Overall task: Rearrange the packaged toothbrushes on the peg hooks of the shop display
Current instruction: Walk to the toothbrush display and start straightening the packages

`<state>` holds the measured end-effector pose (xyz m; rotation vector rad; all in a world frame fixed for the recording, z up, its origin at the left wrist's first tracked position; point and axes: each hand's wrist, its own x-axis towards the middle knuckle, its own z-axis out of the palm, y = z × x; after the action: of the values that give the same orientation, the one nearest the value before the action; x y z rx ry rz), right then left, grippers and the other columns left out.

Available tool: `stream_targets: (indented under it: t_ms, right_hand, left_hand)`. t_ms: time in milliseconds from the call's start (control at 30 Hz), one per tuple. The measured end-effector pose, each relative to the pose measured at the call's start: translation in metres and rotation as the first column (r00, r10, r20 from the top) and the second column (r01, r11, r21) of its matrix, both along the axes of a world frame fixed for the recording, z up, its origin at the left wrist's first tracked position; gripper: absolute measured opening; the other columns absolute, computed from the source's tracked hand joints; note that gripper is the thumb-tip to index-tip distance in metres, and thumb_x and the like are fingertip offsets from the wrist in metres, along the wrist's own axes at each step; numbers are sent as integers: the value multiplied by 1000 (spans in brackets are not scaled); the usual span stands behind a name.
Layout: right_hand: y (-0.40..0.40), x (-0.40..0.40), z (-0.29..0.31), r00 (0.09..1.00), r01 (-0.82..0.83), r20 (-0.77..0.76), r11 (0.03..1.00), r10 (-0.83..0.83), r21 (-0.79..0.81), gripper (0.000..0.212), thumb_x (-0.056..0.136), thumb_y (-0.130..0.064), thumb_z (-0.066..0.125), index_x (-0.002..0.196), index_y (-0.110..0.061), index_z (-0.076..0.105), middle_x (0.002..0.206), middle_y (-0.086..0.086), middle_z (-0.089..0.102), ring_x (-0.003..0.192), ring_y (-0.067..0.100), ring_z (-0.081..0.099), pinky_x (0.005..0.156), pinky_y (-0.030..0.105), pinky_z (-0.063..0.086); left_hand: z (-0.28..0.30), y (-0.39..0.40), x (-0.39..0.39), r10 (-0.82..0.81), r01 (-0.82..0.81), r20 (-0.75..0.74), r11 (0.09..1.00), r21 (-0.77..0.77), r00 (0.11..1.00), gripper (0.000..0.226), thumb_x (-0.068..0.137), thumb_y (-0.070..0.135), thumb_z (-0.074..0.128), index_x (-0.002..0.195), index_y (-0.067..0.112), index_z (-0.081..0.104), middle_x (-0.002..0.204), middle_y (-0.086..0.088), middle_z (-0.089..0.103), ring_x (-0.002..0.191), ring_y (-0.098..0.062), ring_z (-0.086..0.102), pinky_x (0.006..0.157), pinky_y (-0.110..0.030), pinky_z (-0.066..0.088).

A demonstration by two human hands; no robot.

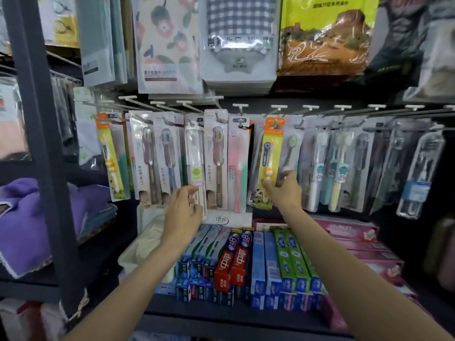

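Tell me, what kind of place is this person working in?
Most likely a small shop's toiletries aisle. Packaged toothbrushes such as the yellow-and-orange carded one hang in rows from white-tipped metal peg hooks, boxed toothpaste in red, blue and green is stacked on the shelf below, and bagged towels hang above.

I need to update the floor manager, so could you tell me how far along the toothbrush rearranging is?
Most toothbrush packs already hang on the peg hooks. In hand: the left hand grips the bottom of the clear toothbrush case, and the right hand pinches the yellow-and-orange toothbrush pack; both items are still on their hooks. What remains is moving or straightening these two; the final order cannot be judged here.
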<state>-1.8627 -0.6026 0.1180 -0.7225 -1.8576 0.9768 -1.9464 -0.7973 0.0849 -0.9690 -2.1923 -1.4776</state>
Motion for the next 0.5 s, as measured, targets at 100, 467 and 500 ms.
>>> stream_targets:
  t_ms: [100,467,500]
  right_hand:
    - [3,15,0,995,-63,-70,998,65,26,32,90,-12,57,117,-4,42,98,10,58,79,20,53,54,24,39]
    - [40,86,43,906,-184,396,702,-150,688,48,86,-3,51,131,-19,46,118,14,53,105,34,54,90,43,42]
    - [37,88,44,918,-174,371,696,-141,696,47,86,-3,52,130,-19,46,116,14,54,103,34,54,89,42,42]
  left_hand:
    - [-1,4,10,-12,12,-31,1000,-3,999,37,89,0,49,125,9,48,123,-6,45,98,-10,49,91,-23,41]
    - [-4,39,54,-76,76,-3,997,23,997,35,90,0,50,124,9,47,120,-5,53,95,-11,52,79,-18,38]
    - [-5,40,58,-92,91,19,995,33,996,36,90,1,50,124,9,47,120,-5,53,94,-11,52,78,-18,39]
